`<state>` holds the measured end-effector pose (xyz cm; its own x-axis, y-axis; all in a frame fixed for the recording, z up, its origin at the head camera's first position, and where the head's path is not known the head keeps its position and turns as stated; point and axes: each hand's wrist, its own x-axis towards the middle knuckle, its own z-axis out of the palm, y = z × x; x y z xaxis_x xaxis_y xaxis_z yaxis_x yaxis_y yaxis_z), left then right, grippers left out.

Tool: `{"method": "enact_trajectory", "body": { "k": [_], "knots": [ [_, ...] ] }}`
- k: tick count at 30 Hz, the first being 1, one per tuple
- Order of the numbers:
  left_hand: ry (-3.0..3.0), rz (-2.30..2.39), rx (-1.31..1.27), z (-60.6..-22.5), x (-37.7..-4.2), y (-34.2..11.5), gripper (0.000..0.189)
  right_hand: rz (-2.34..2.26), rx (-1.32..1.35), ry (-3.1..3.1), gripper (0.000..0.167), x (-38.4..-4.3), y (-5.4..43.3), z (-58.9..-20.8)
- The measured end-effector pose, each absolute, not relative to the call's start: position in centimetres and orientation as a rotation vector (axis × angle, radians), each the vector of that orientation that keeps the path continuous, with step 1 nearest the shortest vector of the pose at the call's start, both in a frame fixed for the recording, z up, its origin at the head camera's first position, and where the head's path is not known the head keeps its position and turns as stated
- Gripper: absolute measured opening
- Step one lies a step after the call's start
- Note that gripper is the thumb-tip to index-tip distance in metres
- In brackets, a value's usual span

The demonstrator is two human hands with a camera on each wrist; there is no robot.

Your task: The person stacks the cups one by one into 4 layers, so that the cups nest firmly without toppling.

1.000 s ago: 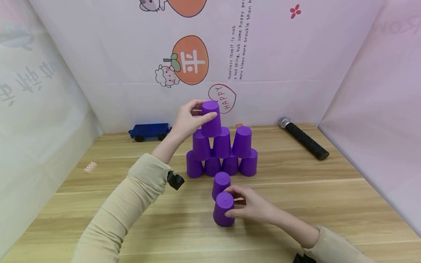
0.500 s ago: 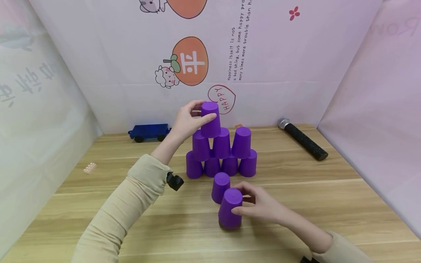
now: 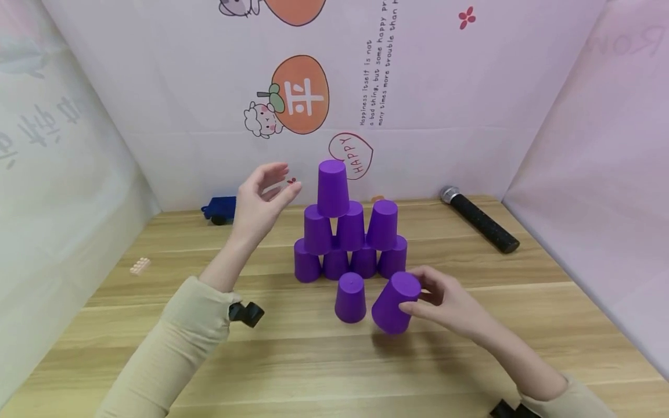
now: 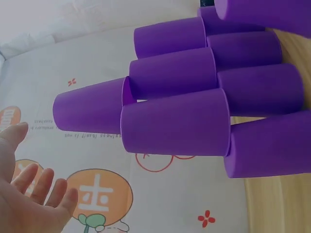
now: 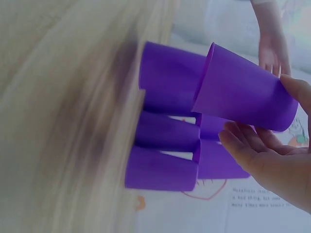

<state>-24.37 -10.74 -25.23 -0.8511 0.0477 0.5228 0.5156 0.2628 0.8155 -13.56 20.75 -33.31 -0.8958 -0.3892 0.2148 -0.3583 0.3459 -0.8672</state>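
Upside-down purple cups form a pyramid: a bottom row of several cups, three cups above them, and one top cup over the left pair. My left hand is apart from the top cup, to its left, fingers spread and holding nothing; the left wrist view shows the same gap beside the top cup. My right hand grips a tilted purple cup near its base, lifted off the table. Left of it, a single purple cup stands upside down before the pyramid.
A blue toy wagon, partly hidden by my left hand, stands at the back left. A black microphone lies at the back right. On the wooden table a small pale toy brick lies at left. A printed sheet hangs behind.
My left hand has let go of the top cup and moved left; that cup stays in place. My right hand has lifted its cup and carried it rightward, away from the single cup.
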Motion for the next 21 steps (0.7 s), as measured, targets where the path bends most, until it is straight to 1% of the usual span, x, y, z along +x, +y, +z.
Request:
{"method": "enact_trajectory", "body": {
  "k": [5, 13, 21],
  "knots": [
    [-2.07, -1.658, -0.528, -26.8, -22.5, -11.2, 0.041, -1.681, -0.645, 2.595, 0.035, -13.7, 21.5, -32.6],
    [-2.095, -1.767, -0.558, -31.0, -20.2, -9.6, 0.038, -1.771, -0.58, 2.671, 0.034, -14.1, 22.1, -31.9],
    [-2.33, -1.91, -0.459, -34.5, -18.8, -8.0, 0.043, -1.819, -0.483, 2.768, 0.031, -15.0, 22.7, -30.3]
  ]
}}
